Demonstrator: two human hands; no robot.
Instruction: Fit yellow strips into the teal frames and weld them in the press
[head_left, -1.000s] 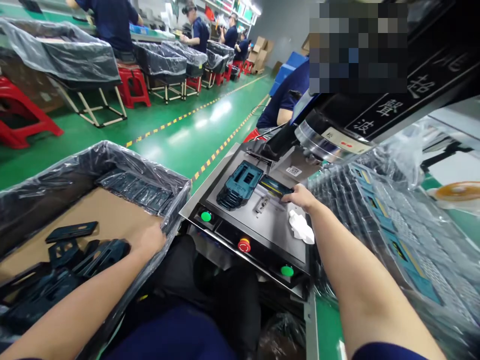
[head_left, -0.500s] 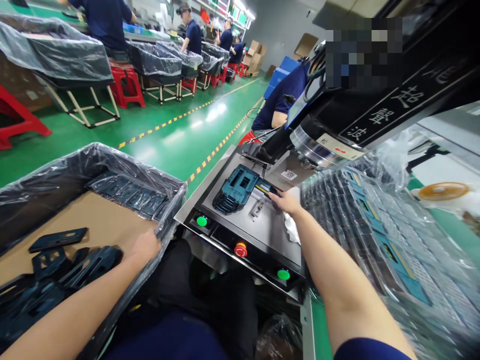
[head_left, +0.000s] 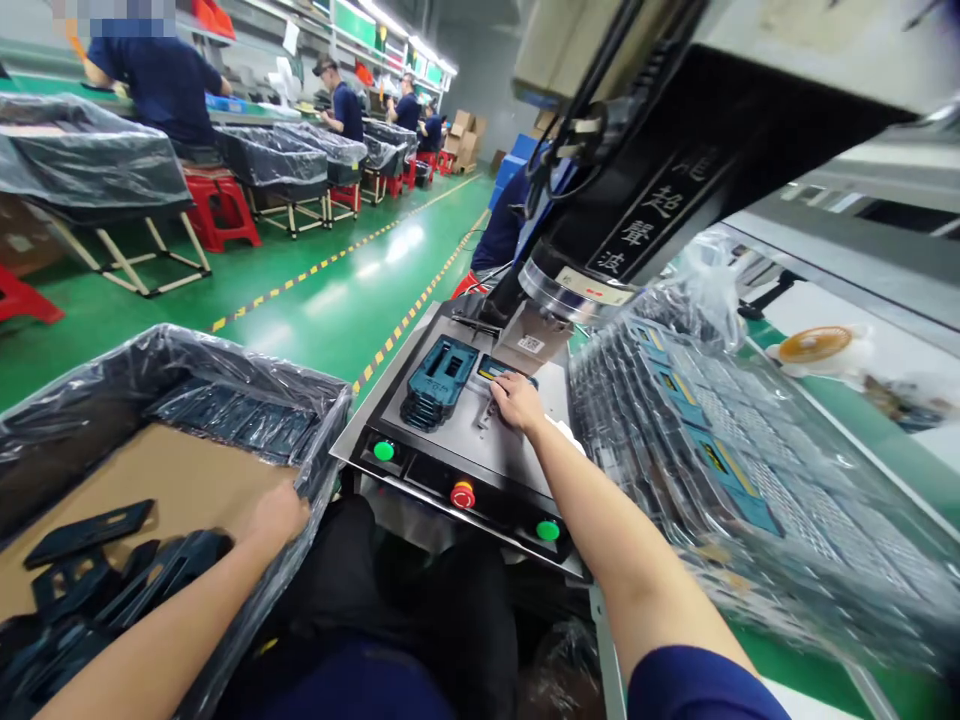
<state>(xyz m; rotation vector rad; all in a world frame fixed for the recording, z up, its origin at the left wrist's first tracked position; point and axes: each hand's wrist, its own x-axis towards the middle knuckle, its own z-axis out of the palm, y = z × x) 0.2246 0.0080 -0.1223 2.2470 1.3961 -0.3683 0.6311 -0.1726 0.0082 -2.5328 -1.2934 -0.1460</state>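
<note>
My right hand (head_left: pixel 516 400) lies on the welding machine's steel plate (head_left: pixel 480 450), its fingers closed on a small flat dark part (head_left: pixel 491 368) beside the blue plastic housing (head_left: pixel 436 378) seated in the fixture. My left hand (head_left: pixel 279 512) rests inside the plastic-lined bin (head_left: pixel 150 370) on the brown cardboard sheet (head_left: pixel 165 475), next to a heap of dark blue plastic parts (head_left: pixel 112 580). Its fingers are hidden behind the back of the hand.
The machine's front carries two green buttons (head_left: pixel 384 451) and a red stop button (head_left: pixel 463 494). Its black press head (head_left: pixel 637 200) hangs over the fixture. Bagged trays of parts (head_left: pixel 712 440) lie to the right. Other workers sit at lined bins (head_left: pixel 97 160) across the green floor.
My right hand has slid the small flat part left, up to the blue housing in the fixture. The view has tipped upward. My left hand has stayed in the bin.
</note>
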